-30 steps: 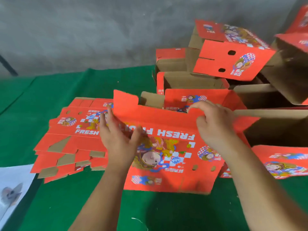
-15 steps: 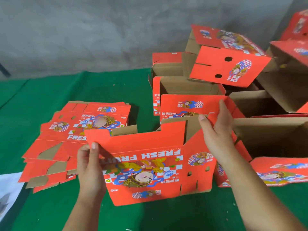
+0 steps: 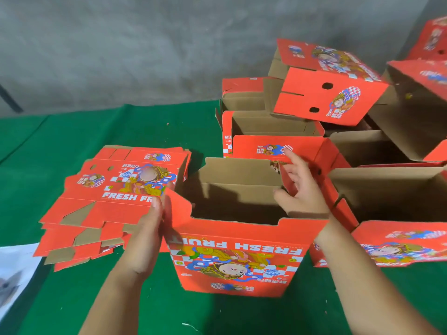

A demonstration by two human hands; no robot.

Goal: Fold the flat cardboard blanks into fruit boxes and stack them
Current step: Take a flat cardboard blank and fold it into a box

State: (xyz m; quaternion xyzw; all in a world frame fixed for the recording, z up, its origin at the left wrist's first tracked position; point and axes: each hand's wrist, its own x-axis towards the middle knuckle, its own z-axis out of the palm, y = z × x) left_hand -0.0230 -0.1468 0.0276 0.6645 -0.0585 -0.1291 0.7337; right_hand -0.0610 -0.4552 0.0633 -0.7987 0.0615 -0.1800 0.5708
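A red "FRESH FRUIT" box (image 3: pixel 237 257) stands opened into a square tube on the green table (image 3: pixel 116 129), its brown inside showing and its print upside down to me. My left hand (image 3: pixel 147 228) lies against its left wall and corner flap with straight fingers. My right hand (image 3: pixel 304 192) pinches the upper right side flap, thumb inside the box, fingers outside, index finger stretched out. A stack of flat red blanks (image 3: pixel 108 204) lies to the left of the box, touching my left hand's side.
Several folded boxes crowd the back right; one (image 3: pixel 321 90) lies tipped on top of the others. An open box (image 3: pixel 387 189) stands close to my right forearm. A white sheet (image 3: pixel 14 269) lies at the table's left front. A grey wall stands behind.
The blank has gone from a flat, half-raised sheet to an open square tube standing upright. My left hand slid to its left wall, and my right hand moved to the right side flap.
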